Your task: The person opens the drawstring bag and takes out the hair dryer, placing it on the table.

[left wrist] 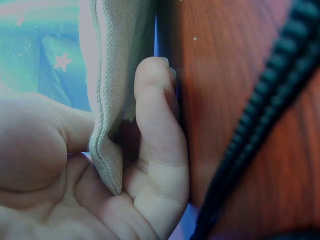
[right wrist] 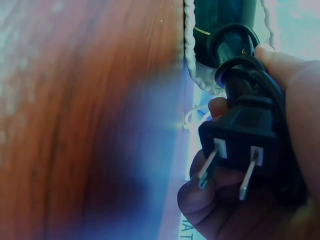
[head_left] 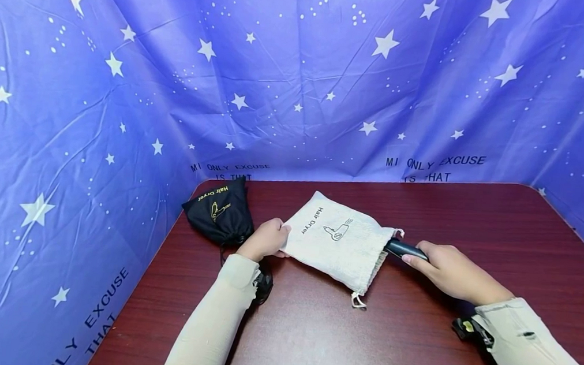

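A cream drawstring bag (head_left: pixel 341 239) printed "Hair Dryer" lies tilted on the table, its mouth facing right. My left hand (head_left: pixel 268 238) pinches the closed left end; in the left wrist view the seamed corner of the bag (left wrist: pixel 107 100) sits between thumb and fingers. At the mouth, my right hand (head_left: pixel 448 268) grips the dark handle of a hair dryer (head_left: pixel 398 248), whose other part is hidden inside the bag. In the right wrist view a two-prong plug (right wrist: pixel 240 135) and its coiled cord lie within that hand, right by the bag's opening.
A black drawstring bag (head_left: pixel 218 214) with yellow "Hair Dryer" print lies at the table's left back, just beyond the left hand. The dark red table (head_left: pixel 340 343) ends at a blue star-patterned curtain (head_left: pixel 301 79) at the back and sides.
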The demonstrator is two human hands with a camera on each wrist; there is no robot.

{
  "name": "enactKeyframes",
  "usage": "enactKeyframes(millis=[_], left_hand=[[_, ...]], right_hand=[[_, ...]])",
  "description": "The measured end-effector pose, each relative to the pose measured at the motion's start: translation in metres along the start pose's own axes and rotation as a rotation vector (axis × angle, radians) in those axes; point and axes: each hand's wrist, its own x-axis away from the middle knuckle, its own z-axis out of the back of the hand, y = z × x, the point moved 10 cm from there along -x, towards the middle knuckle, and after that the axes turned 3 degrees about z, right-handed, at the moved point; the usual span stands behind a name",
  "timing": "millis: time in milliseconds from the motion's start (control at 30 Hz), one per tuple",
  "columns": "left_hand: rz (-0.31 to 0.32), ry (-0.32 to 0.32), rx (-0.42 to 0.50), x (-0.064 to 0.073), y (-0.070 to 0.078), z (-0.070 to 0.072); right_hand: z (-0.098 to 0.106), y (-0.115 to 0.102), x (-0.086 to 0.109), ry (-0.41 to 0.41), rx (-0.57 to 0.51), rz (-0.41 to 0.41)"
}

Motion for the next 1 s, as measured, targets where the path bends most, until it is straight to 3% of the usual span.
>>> enactKeyframes(millis=[1000], left_hand=[[0.000, -0.006, 0.015, 0.000, 0.000, -0.001]], right_hand=[[0.007, 0.004, 0.011, 0.006, 0.011, -0.013]])
